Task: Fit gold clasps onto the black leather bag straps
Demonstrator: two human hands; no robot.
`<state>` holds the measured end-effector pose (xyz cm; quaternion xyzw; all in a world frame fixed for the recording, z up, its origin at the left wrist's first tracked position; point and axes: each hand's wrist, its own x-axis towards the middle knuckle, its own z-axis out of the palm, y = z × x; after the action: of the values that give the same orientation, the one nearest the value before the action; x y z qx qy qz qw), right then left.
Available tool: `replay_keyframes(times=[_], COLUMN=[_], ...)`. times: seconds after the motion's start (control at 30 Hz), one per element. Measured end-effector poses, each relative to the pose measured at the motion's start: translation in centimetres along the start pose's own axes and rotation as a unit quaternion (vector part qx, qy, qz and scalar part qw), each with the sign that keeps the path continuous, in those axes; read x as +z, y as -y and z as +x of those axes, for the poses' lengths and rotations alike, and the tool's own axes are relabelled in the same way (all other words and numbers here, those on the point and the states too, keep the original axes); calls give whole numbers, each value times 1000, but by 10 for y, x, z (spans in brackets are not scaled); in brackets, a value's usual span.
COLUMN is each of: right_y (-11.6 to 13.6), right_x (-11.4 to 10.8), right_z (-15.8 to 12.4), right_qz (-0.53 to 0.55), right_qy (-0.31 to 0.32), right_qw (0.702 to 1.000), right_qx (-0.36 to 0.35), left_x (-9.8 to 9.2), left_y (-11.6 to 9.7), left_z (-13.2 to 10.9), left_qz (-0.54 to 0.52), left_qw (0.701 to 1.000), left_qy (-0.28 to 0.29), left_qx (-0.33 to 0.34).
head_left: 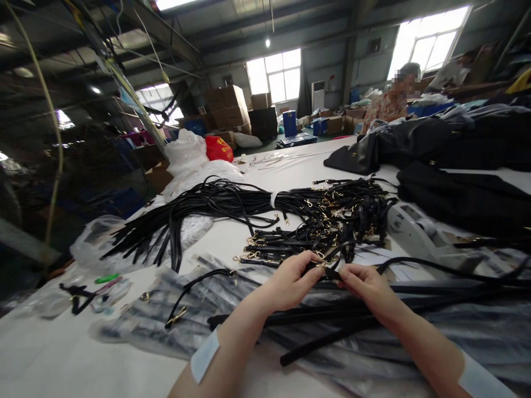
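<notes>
with the two hands at the clock's centre, a black strap (pixel 332 273) sat right there, held between them above the white table (pixel 45 365). the left hand (pixel 288 284) had its thumb and fingers pinched on one end of the strap, by a gold clasp (pixel 319 255); whether that clasp was joined to the strap could not be told. the right hand (pixel 367 284) was clamped on the same strap between thumb and forefinger, near the left fingertips.

at twelve o'clock, just beyond the fingers, lay a heap of short straps (pixel 344 215) with gold fittings. at ten o'clock a bundle of long straps (pixel 224 199) met the heap, gathered by a white tie (pixel 274 199), its ends fanned out towards nine. a grey device (pixel 431 243) stood at two o'clock, and black bags (pixel 440 141) were piled past it. plastic wrapping (pixel 161 318) spread under the forearms and out towards eight o'clock. a green object (pixel 107 278) lay at nine, a red bag (pixel 219 148) rested between ten and eleven, and another person (pixel 384 108) was at one o'clock, across the table.
</notes>
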<state>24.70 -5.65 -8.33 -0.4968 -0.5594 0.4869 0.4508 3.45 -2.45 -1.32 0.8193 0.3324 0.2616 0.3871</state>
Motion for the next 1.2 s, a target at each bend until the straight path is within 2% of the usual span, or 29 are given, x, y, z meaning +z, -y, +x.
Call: replay_keyframes(times=[0.3, 0.6, 0.97, 1.2], right_y=[9, 11, -7, -4], right_x=[4, 4, 1, 4], right_z=[0, -1, 1, 2], right_qz=[-19, -27, 19, -29], right_qy=[9, 7, 14, 47], right_qw=[1000, 1000, 1000, 998], right_qx=[0, -13, -3, -12], left_x=[2, 1, -1, 0], left_y=[-13, -10, -9, -10], left_z=[-4, -2, -2, -2], left_qz=[82, 100, 9, 20], left_qw=[996, 995, 999, 999], left_qy=[-13, -21, -15, -24], left_qx=[-11, -24, -28, -30])
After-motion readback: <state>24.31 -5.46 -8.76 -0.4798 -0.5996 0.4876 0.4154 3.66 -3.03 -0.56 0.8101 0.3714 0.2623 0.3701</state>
